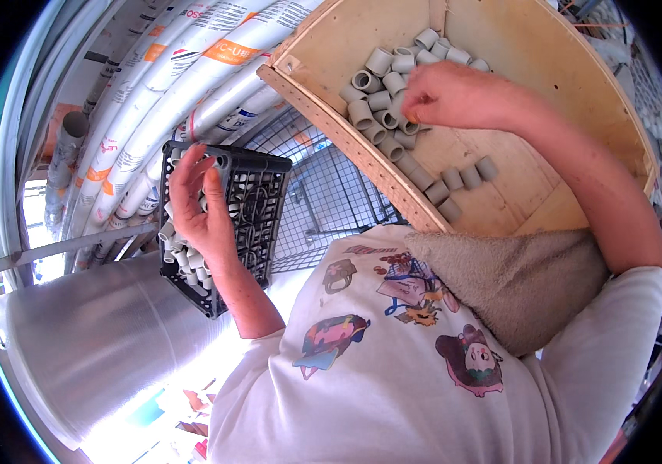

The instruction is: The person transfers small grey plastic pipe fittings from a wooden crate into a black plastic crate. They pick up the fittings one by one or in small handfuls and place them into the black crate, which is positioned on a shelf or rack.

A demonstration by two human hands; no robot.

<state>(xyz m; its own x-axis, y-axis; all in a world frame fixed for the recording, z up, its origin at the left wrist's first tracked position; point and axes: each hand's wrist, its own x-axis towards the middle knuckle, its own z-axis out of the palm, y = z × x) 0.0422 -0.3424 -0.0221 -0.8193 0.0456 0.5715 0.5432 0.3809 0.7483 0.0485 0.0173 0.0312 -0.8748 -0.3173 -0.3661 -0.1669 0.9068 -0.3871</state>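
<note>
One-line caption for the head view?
Right hand picks short grey plastic tube pieces from wooden box; left hand holds black plastic crate.

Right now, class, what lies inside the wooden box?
The wooden box holds many short grey pipe couplings, heaped and in a row. The right hand covers some, so what its fingers pinch is hidden.
</note>
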